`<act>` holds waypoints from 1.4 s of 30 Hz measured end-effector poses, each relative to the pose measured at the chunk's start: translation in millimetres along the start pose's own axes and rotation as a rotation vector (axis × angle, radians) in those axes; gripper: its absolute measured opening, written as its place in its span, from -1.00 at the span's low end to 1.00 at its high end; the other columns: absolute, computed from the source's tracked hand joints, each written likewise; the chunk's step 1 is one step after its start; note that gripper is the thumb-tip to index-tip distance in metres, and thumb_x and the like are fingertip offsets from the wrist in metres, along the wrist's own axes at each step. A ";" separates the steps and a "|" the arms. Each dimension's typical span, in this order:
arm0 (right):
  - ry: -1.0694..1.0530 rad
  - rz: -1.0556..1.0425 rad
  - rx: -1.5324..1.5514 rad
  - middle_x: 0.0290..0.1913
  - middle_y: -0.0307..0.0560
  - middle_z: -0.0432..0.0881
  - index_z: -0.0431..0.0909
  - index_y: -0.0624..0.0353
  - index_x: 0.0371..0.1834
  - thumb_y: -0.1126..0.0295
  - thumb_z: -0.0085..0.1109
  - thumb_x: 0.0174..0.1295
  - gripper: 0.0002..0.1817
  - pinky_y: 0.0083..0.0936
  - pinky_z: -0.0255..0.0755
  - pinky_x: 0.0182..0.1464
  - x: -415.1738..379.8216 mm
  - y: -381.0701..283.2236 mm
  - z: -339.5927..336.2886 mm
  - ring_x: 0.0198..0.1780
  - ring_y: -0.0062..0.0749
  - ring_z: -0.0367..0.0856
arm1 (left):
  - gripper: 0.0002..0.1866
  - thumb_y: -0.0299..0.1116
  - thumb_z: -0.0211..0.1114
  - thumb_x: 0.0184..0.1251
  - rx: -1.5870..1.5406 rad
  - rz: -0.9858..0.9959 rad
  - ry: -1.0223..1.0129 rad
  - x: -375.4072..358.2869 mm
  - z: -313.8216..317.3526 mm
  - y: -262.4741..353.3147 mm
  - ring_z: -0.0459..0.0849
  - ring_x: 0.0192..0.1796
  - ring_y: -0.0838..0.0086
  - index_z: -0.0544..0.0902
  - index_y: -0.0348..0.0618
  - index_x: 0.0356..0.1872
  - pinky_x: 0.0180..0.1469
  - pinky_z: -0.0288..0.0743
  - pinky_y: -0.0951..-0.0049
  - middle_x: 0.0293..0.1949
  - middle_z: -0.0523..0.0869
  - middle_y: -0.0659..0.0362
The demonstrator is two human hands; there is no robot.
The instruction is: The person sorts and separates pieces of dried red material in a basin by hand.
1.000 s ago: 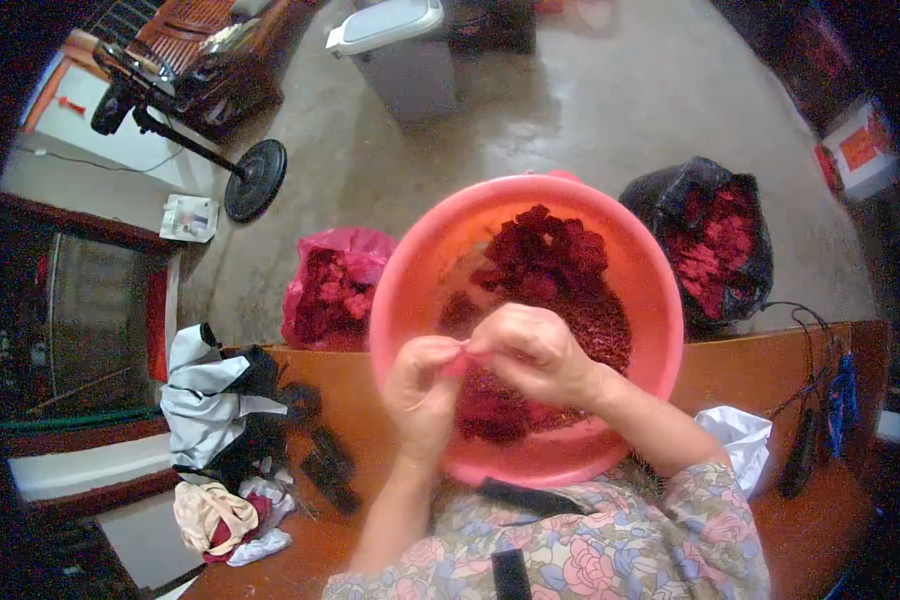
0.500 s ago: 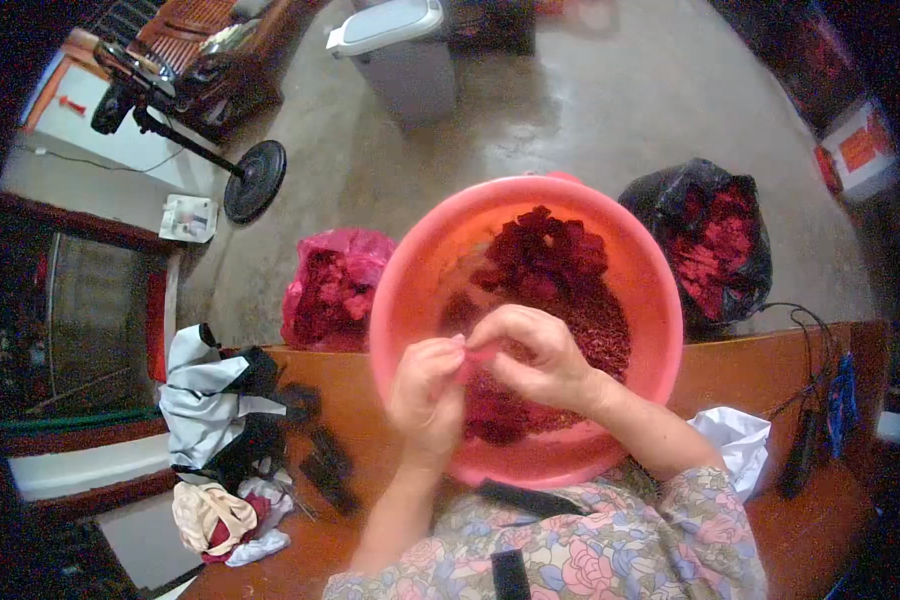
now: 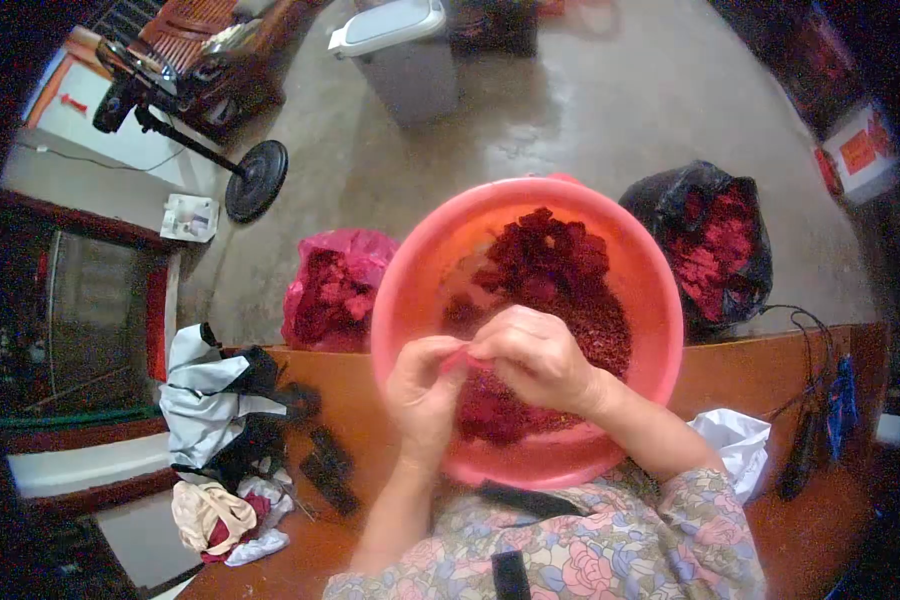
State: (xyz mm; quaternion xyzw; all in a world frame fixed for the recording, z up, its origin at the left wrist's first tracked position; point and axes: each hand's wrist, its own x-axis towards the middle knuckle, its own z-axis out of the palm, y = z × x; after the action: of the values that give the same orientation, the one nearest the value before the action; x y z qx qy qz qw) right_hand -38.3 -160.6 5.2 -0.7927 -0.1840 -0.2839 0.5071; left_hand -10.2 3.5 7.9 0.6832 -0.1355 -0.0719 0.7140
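A large pink basin holds a clump of dark red pieces at its far side and small reddish-brown bits beneath. Over its near left part, my left hand and my right hand meet at the fingertips. Both hands are closed in a pinch around a small pink piece, mostly hidden by the fingers. A pink bag of red pieces stands left of the basin, and a black bag of red pieces stands to its right.
The basin adjoins a brown wooden bench. Clothes lie at the bench's left end, a white bag and cables at the right. Beyond are a grey bin, a black fan base and wooden furniture.
My right hand's fingers have curled inward and closed more tightly near the left fingertips. My left hand has shifted slightly. The basin and bags have stayed in place.
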 end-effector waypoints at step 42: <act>0.072 0.344 0.110 -0.37 -0.06 0.60 0.56 0.17 -0.29 0.65 0.19 -0.06 -0.76 -0.38 0.50 -0.30 -2.2 -11.4 4.7 -0.34 -0.17 0.61 | -0.87 -0.65 0.29 0.16 0.071 0.123 -0.028 -0.5 0.1 0.8 0.60 -0.14 0.47 0.60 -0.22 -0.30 -0.03 0.47 0.51 -0.24 0.65 0.15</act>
State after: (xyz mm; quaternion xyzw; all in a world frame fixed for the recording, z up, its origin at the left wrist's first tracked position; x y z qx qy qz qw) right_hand -45.4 -151.6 10.2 -0.7728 -0.0427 -0.2107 0.5971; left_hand -10.7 3.6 8.6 0.6975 -0.1895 -0.0327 0.6903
